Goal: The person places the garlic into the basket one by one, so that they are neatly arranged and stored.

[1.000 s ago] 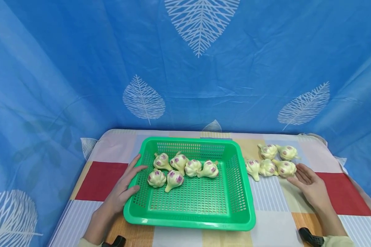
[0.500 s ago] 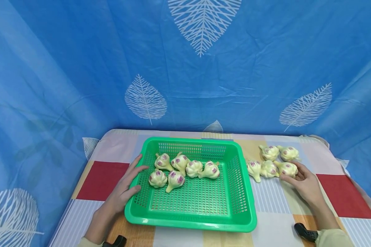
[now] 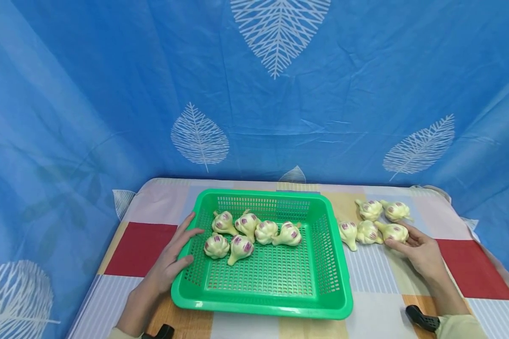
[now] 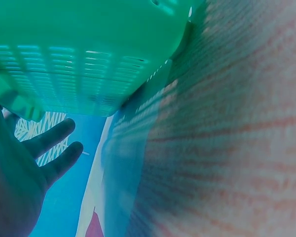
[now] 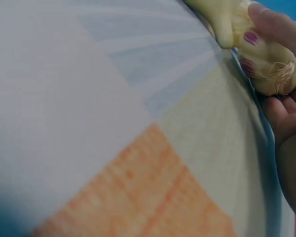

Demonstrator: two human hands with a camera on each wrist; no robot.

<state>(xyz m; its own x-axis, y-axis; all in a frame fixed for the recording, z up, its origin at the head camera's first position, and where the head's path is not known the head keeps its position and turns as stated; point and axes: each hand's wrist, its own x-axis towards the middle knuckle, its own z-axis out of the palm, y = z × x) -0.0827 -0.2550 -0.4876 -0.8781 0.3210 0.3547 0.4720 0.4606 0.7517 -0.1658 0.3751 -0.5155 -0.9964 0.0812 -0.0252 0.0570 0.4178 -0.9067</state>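
Note:
A green plastic basket with perforated walls stands mid-table and holds several garlic bulbs with purple streaks. At its left rim, my left hand touches the basket with fingers spread and mostly straight; two extended fingers show beside the basket wall in the left wrist view. My right hand grips a garlic bulb between thumb and fingers, at the near right of a small group on the cloth. In the right wrist view this garlic bulb shows its root tuft; some of the fingers are hidden below it.
Right of the basket lie more loose garlic bulbs, close together. A patchwork tablecloth covers the table. Behind it hangs a blue curtain with white leaf prints. Black straps show at both wrists.
My right hand has moved left onto the nearest garlic bulb, and its thumb and fingers have closed around it. The left hand and the basket look unchanged.

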